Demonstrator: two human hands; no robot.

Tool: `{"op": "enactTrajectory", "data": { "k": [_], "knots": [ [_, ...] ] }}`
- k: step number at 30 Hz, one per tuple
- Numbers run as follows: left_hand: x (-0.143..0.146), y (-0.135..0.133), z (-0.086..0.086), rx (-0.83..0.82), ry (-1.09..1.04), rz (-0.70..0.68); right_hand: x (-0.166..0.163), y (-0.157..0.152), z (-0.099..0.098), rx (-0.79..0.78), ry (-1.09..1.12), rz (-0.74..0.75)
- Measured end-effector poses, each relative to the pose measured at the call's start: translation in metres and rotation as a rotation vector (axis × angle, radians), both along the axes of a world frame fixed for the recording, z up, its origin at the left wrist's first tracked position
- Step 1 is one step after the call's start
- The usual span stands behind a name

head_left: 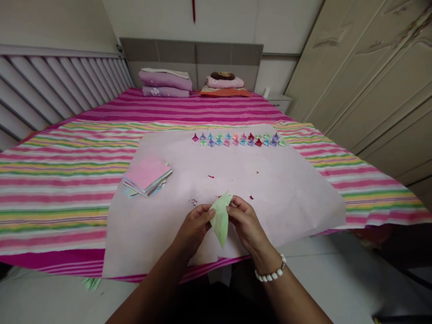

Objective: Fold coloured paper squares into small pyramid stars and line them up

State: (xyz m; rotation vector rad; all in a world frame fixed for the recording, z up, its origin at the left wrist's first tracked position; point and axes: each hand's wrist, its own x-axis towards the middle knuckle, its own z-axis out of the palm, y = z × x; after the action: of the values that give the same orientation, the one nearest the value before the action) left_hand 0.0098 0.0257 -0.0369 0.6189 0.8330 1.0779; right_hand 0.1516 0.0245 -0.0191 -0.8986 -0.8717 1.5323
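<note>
A folded piece of light green paper [221, 218] is held up between my hands, over the front part of a large pale sheet [182, 157]. My left hand [196, 225] pinches its left edge between thumb and fingers. On the other side, my right hand [245, 221], with a white beaded bracelet at the wrist, pinches the paper's upper right edge. The green paper tapers to a point at the bottom. Small dark red paper scraps [210, 176] lie on the sheet just beyond my hands.
To the left sits a stack of coloured paper squares [148, 174], pink on top. Two rows of small folded paper pieces [235, 140] stand at the sheet's far side. Striped bedding [60, 180] surrounds the sheet. Green paper [91, 283] lies on the floor at the front left.
</note>
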Motion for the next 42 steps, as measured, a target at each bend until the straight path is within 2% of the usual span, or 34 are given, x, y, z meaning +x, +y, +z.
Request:
{"op": "enactTrajectory", "data": {
  "k": [5, 9, 13, 19, 24, 27, 32, 34, 37, 39, 42],
  "knots": [
    [0.002, 0.0, 0.002, 0.011, 0.157, 0.119, -0.001, 0.002, -0.001, 0.011, 0.038, 0.034],
    [0.003, 0.0, 0.003, 0.005, 0.16, 0.114, -0.002, 0.003, -0.006, 0.018, 0.004, 0.028],
    [0.005, 0.001, 0.0, 0.046, 0.255, 0.126, -0.004, 0.005, -0.013, 0.073, -0.164, -0.018],
    [0.009, -0.003, 0.005, 0.244, 0.498, 0.113, -0.005, 0.006, -0.02, 0.251, -0.478, -0.153],
    [0.009, -0.005, 0.01, 0.305, 0.587, 0.046, -0.006, 0.003, -0.02, 0.371, -0.629, -0.166],
    [0.004, -0.003, 0.006, 0.348, 0.608, 0.015, -0.005, 0.003, -0.02, 0.348, -0.625, -0.182],
    [-0.006, 0.003, 0.004, 0.382, 0.76, 0.113, -0.001, 0.008, -0.021, 0.239, -0.469, -0.179],
    [-0.008, 0.006, 0.007, 0.362, 0.73, 0.11, 0.0, 0.009, -0.022, 0.159, -0.396, -0.151],
    [-0.009, 0.009, 0.012, 0.21, 0.58, 0.049, 0.002, 0.011, -0.022, 0.044, -0.273, -0.112],
    [-0.009, 0.011, 0.015, 0.1, 0.431, 0.012, 0.003, 0.011, -0.021, 0.007, -0.187, -0.106],
    [-0.01, 0.012, 0.017, 0.03, 0.23, -0.04, 0.004, 0.011, -0.019, 0.008, -0.084, -0.06]
  ]
}}
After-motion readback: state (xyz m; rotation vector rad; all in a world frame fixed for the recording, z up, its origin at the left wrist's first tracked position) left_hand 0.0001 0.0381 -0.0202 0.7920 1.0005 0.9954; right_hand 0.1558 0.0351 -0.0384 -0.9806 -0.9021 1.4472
